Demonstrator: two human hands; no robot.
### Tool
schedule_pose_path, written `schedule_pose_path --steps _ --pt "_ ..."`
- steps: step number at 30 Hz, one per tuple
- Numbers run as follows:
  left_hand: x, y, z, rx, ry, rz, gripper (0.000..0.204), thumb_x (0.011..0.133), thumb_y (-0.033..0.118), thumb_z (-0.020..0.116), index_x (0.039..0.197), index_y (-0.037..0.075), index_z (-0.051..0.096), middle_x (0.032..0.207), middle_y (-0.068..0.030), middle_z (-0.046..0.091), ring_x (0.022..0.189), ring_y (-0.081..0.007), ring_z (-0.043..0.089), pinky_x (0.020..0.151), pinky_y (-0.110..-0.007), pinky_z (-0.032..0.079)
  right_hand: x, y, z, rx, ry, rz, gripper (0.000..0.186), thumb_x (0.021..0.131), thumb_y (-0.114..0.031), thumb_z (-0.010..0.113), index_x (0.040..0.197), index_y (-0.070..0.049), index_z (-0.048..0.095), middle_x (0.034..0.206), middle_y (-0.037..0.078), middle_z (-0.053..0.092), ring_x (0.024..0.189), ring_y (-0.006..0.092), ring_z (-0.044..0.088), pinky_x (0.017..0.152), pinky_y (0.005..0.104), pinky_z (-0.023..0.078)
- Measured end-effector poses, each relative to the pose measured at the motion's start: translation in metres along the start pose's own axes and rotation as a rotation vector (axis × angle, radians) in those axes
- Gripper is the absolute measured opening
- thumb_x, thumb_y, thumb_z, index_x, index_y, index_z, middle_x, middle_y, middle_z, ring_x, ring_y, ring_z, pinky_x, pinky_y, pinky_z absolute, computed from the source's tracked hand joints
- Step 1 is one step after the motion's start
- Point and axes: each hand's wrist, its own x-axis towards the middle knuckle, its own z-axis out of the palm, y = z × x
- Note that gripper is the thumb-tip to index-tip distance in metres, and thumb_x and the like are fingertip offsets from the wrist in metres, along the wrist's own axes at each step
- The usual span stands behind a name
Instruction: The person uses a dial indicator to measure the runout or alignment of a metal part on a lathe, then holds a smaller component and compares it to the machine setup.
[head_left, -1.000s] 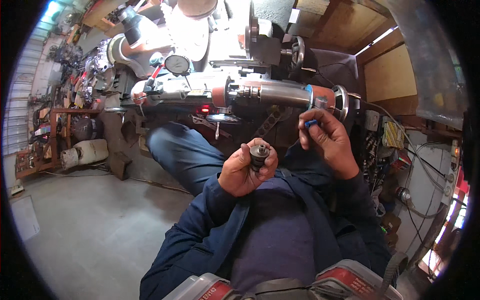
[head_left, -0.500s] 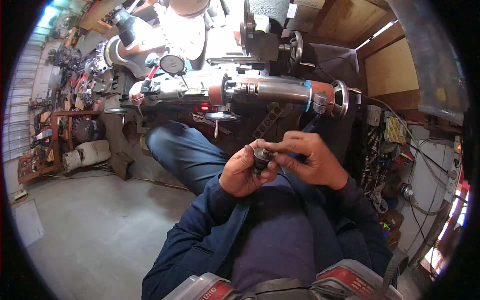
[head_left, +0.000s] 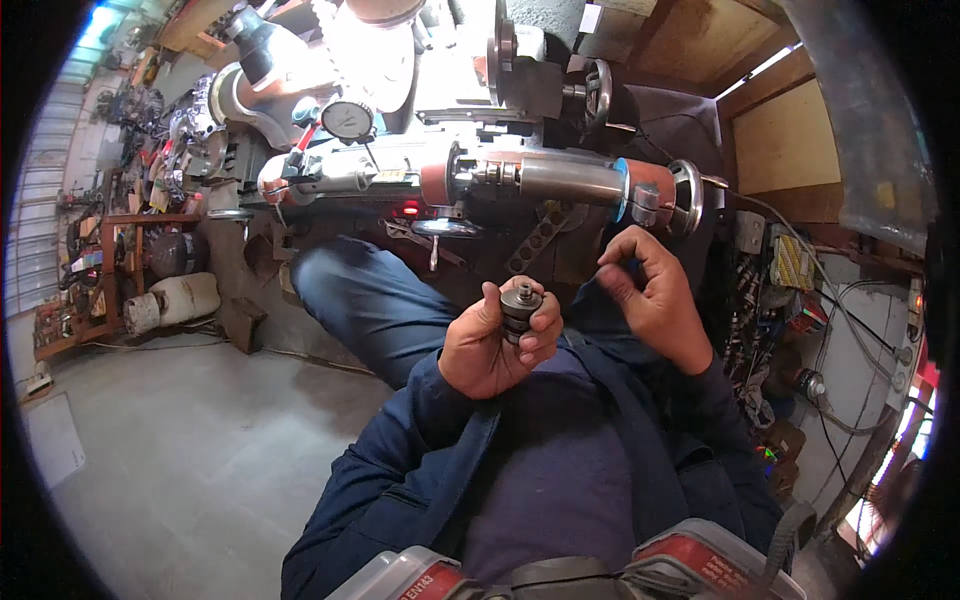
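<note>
My left hand [head_left: 485,350] is wrapped round a dark, round metal part [head_left: 520,312] in front of my chest. The part has grooved sides and a shiny stepped stub pointing up; its exact kind I cannot tell. Over to the right, my right hand [head_left: 660,305] hangs in the air, apart from the part. Its thumb and forefinger are bent close together, and anything between them is too small to make out. Beyond both hands lies a long machine with a shiny metal cylinder [head_left: 570,182] and a handwheel [head_left: 685,198] at its right end.
A dial gauge [head_left: 348,121] stands on the machine, left of a small crank wheel [head_left: 446,228]. A perforated metal strip [head_left: 540,238] lies below the machine. At the left are a white gas cylinder [head_left: 185,300] and a cluttered shelf [head_left: 150,222]; cables [head_left: 800,240] hang at the right.
My right hand has come off the metal part and moved right and slightly up. My left hand keeps hold of the part, whose top stub now shows.
</note>
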Motion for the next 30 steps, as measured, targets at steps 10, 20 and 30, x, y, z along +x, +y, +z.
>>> schedule_pose_path --steps 10,20,30 --pt "-0.001 -0.002 -0.007 0.145 -0.006 0.063 0.041 0.098 0.040 0.047 0.122 0.007 0.050 0.105 -0.0130 0.052 0.084 -0.0165 0.051 0.073 -0.029 0.043 -0.007 -0.022 0.007 0.218 0.013 0.007 0.021 0.091 -0.017 0.065 0.103 0.000 0.063 0.098 0.008 0.062 0.085 0.0134 0.061 0.070 0.0233 0.048" --pt "0.002 -0.007 0.001 0.884 0.137 0.428 0.037 0.092 0.019 0.065 0.119 0.005 0.043 0.115 -0.0106 0.052 0.102 -0.0157 0.053 0.089 -0.030 0.043 -0.010 -0.027 0.030 0.159 0.092 -0.307 0.024 0.081 -0.002 0.072 0.104 -0.001 0.065 0.098 0.013 0.066 0.093 0.0235 0.067 0.078 0.0313 0.053" --pt "0.006 -0.007 0.015 1.667 0.205 0.753 0.031 0.081 0.002 0.072 0.106 0.002 0.052 0.106 -0.0128 0.058 0.091 -0.0164 0.060 0.078 -0.027 0.049 -0.014 -0.039 0.037 0.044 0.151 -0.357 0.022 0.074 0.006 0.073 0.093 0.001 0.063 0.094 0.014 0.065 0.088 0.0238 0.068 0.071 0.0305 0.055"
